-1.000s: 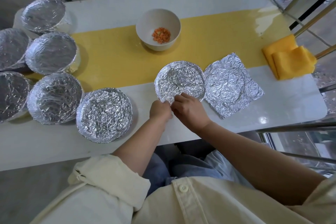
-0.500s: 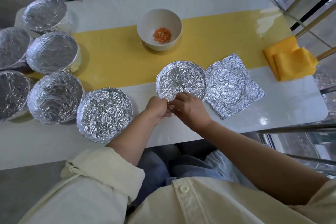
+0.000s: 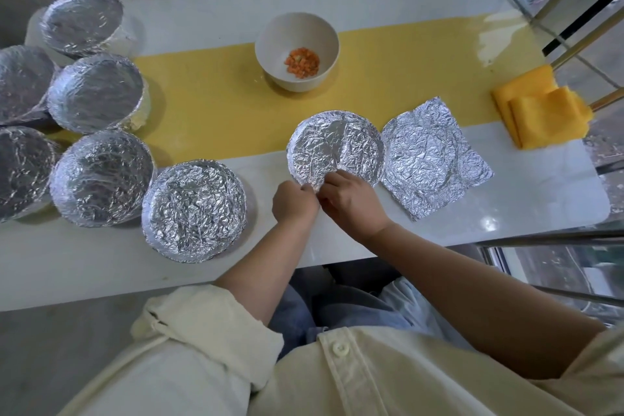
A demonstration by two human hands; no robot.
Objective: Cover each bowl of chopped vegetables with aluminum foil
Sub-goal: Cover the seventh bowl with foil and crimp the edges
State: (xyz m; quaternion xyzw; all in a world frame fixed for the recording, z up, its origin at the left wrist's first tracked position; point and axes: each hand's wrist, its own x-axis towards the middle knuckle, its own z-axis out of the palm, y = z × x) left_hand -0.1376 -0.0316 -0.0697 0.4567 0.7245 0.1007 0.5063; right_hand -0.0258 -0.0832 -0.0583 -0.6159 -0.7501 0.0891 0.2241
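Note:
A white bowl [image 3: 297, 51] with chopped orange carrot stands uncovered on the yellow runner [image 3: 209, 105]. In front of it lies a round, bowl-shaped piece of foil [image 3: 336, 145]. My left hand [image 3: 293, 201] and my right hand [image 3: 351, 201] both pinch its near edge, fingertips close together. A second crumpled square foil sheet [image 3: 432, 159] lies flat just right of it. Several foil-covered bowls stand at the left, the nearest one [image 3: 194, 211] by my left forearm.
A folded yellow cloth [image 3: 543, 111] lies at the table's right end. The white table [image 3: 506, 213] ends close to my body. A radiator stands behind the table and metal window rails run along the right.
Both hands have stayed on the near edge of the round foil. The foil has lifted a little at that edge and its fold has shifted. The view has drifted slightly.

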